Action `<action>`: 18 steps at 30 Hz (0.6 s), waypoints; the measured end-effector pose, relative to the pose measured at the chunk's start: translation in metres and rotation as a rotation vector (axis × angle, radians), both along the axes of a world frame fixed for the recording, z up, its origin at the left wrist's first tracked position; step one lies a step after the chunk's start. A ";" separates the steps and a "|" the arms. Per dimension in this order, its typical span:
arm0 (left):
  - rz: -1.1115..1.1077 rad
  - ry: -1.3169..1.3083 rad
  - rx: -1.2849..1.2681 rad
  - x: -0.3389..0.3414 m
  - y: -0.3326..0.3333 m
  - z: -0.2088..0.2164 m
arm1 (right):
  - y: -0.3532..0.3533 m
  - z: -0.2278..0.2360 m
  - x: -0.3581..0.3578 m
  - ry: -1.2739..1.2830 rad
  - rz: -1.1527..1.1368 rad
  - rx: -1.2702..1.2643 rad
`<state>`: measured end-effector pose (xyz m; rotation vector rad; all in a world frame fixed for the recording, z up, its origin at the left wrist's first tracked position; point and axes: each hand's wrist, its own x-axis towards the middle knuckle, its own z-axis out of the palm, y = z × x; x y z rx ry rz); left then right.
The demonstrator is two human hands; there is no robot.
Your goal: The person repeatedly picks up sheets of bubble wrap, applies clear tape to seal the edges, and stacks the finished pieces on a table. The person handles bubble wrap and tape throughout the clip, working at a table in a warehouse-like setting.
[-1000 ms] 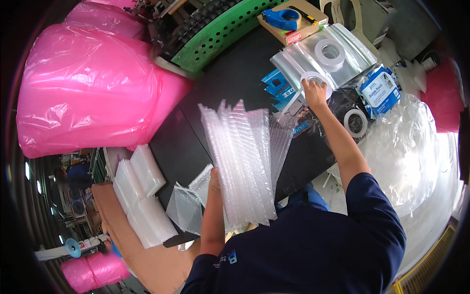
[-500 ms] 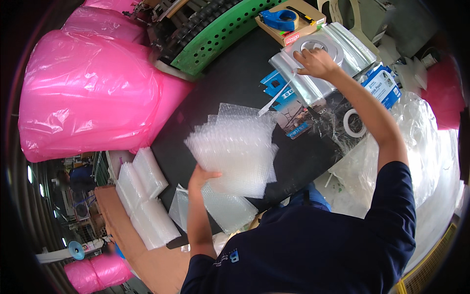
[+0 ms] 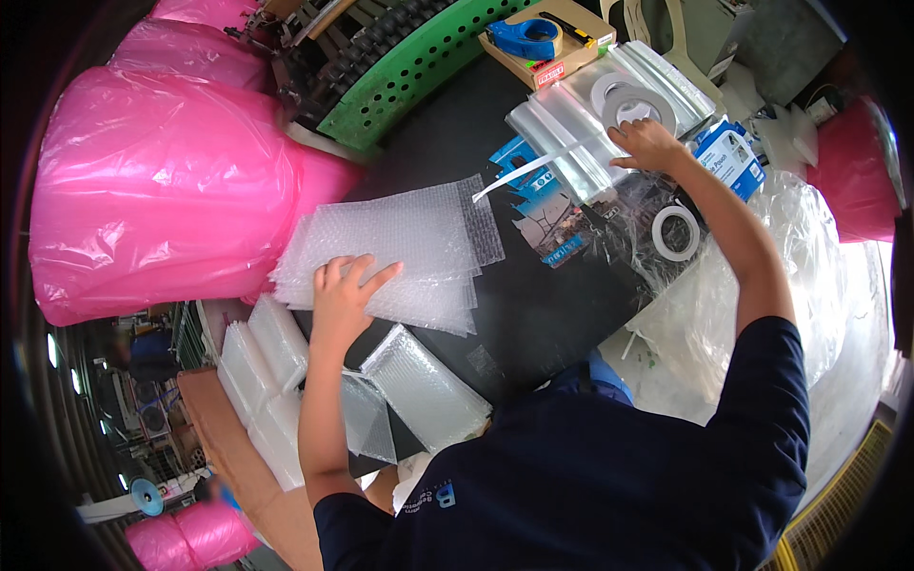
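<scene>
My left hand lies with fingers spread on a fanned stack of clear bubble-wrap pouches on the black table. My right hand is at the lower edge of a roll of white tape, its fingers bent around the tape. From there a pale tape strip runs left across clear plastic film, and its free end stands just off the pouch stack. Another tape roll partly shows behind the first. Beneath the film lies a blue printed sheet. More bubble-wrap pouches rest near my body.
Folded bubble wrap sits on a brown surface at left, below large pink wrapped bundles. A cardboard box at the back holds a blue tape dispenser and a cutter. A loose tape ring lies at right by crumpled plastic.
My left hand has shifted left and up, and the pouch stack now lies flatter and farther left. My right hand has moved from the tape roll's middle to its near edge; more strip shows.
</scene>
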<state>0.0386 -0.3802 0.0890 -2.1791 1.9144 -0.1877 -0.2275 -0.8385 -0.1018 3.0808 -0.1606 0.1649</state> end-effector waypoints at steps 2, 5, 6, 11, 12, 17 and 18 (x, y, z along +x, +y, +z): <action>-0.007 0.048 0.027 0.000 -0.007 -0.024 | 0.006 -0.032 0.000 0.016 -0.218 0.048; -0.008 0.113 0.050 -0.008 -0.020 -0.048 | 0.030 -0.063 0.010 0.067 -0.348 0.000; -0.020 0.104 0.064 -0.010 -0.024 -0.052 | 0.040 -0.065 0.014 0.045 -0.353 -0.057; -0.057 0.065 0.070 -0.014 -0.038 -0.050 | 0.130 -0.047 0.081 -0.219 -0.039 0.529; -0.071 0.055 0.069 -0.015 -0.041 -0.050 | 0.146 -0.047 0.094 -0.193 0.052 0.513; -0.064 0.023 0.080 -0.014 -0.043 -0.049 | 0.177 -0.064 0.125 -0.019 0.192 0.451; -0.042 0.033 0.083 -0.014 -0.041 -0.048 | 0.175 -0.069 0.123 -0.129 0.135 0.637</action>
